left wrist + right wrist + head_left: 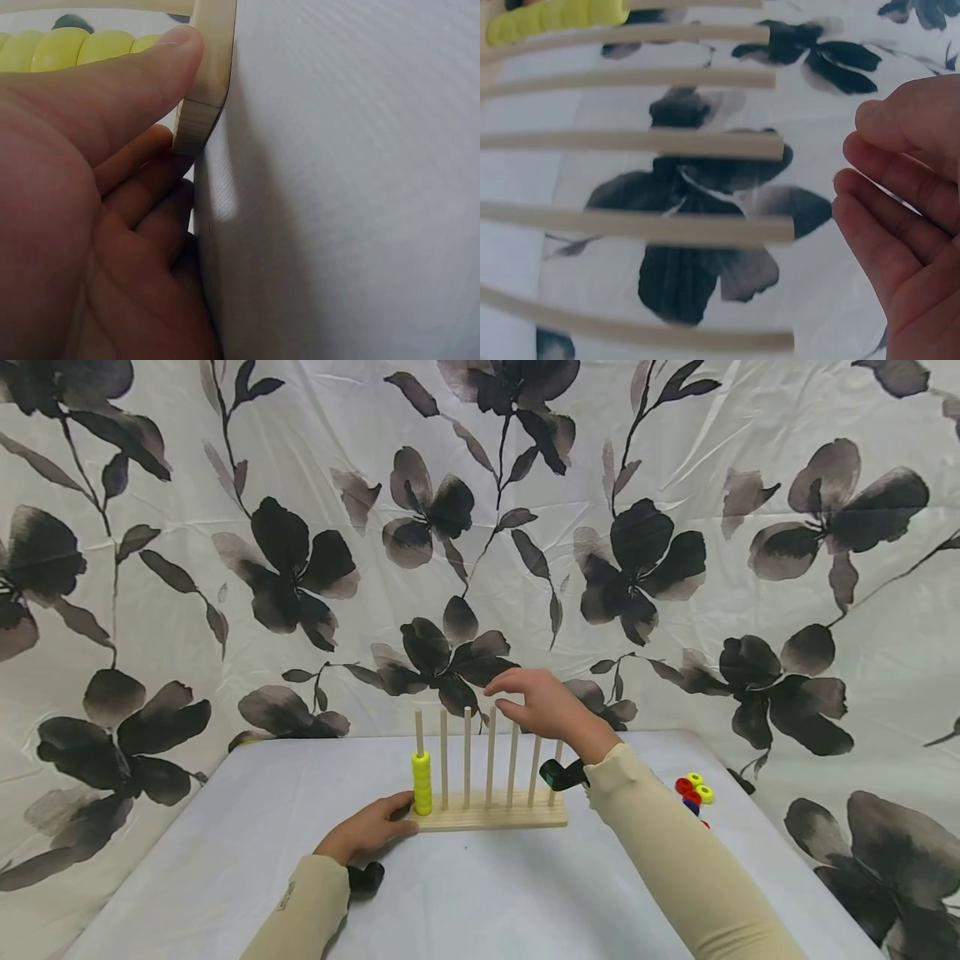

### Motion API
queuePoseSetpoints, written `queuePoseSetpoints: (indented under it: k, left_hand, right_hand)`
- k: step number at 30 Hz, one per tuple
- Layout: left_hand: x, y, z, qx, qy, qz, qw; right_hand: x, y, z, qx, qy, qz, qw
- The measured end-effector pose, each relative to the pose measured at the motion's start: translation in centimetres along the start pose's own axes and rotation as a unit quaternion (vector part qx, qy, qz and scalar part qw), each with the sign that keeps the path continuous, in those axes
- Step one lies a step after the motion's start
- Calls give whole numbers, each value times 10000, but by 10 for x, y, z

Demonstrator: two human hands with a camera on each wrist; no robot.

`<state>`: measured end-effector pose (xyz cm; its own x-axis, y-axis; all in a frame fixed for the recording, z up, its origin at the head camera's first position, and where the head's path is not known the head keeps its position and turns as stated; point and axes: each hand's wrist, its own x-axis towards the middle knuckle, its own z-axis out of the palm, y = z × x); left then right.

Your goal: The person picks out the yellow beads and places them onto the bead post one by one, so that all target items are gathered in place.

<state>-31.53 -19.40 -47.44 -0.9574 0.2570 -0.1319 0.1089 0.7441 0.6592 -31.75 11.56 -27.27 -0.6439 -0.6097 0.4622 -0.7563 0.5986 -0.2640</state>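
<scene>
A wooden peg stand (495, 815) with a row of upright pegs sits on the table. Yellow beads (422, 783) are stacked on its leftmost peg, while the other pegs are bare. My left hand (367, 828) grips the left end of the base; in the left wrist view, the thumb (161, 71) lies on its upper face and the fingers are at its end. Above the pegs, my right hand (551, 706) hovers with bent fingers and a gap between thumb and forefinger. The right wrist view shows its fingertips (851, 184) beyond the peg tops, holding nothing.
Several loose red, yellow and blue beads (703, 793) lie at the right side of the table. A white cloth covers the table (480, 893). Behind it hangs a floral curtain (540, 593). Each wrist wears a small black camera (366, 878).
</scene>
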Motion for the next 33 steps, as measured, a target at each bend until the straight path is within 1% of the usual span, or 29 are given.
queuePoseSetpoints:
  k: [5, 9, 14, 20, 24, 29, 33]
  left_hand:
    - [-2, 1, -1, 5, -19, 10, 10000]
    - [-3, 2, -1, 31, -36, 14, 10000]
    - [-4, 5, -2, -10, -25, -37, 10000]
    - [-4, 6, -2, -41, -6, -43, 10000]
    - [-4, 6, -1, -30, 17, -40, 10000]
    - [-3, 4, 0, -21, 40, -20, 10000]
    - [-2, 4, 0, -12, 34, 10, 10000]
  right_hand:
    - [-13, 10, -7, -44, 68, 209, 9997]
    - [-26, 20, -12, -192, 185, 377, 9989]
    - [-41, 33, -17, -86, 381, 613, 9974]
    - [-58, 50, -22, 40, 494, 860, 9951]
    - [-67, 59, -24, 185, 540, 1084, 9925]
    - [-79, 69, -25, 93, 497, 1353, 9895]
    - [-89, 78, -25, 55, 486, 1464, 9880]
